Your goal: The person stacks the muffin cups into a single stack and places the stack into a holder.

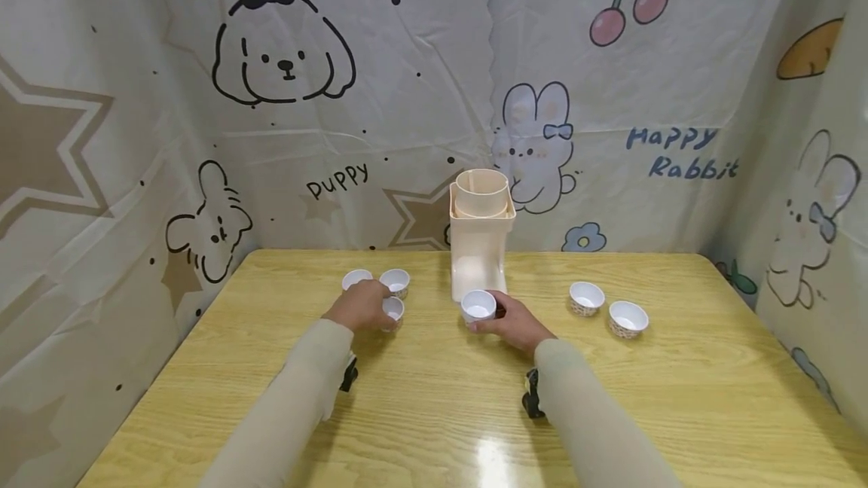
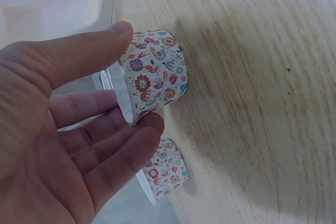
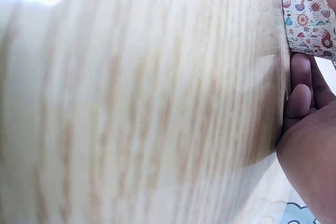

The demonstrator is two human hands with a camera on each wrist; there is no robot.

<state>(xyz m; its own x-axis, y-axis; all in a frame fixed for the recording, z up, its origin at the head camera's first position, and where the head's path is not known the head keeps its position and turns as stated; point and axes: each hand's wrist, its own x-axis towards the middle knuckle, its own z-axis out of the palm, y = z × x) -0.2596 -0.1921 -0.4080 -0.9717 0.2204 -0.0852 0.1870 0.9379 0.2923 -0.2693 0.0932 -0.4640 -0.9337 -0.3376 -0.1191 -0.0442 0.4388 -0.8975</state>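
Note:
My left hand pinches a small paper cup at its rim between thumb and fingers. The cup is white inside, with a colourful flower print outside. Just beyond that hand are two more such cups, a left one partly behind the fingers and a right one. My right hand grips another printed paper cup from its right side, upright before the foot of a cream plastic dispenser. In the right wrist view, only part of this cup shows at the edge.
Two further paper cups, one nearer the dispenser and one farther right, stand on the right of the wooden table. A round tube sits in the dispenser's top. Behind the table hangs a printed curtain.

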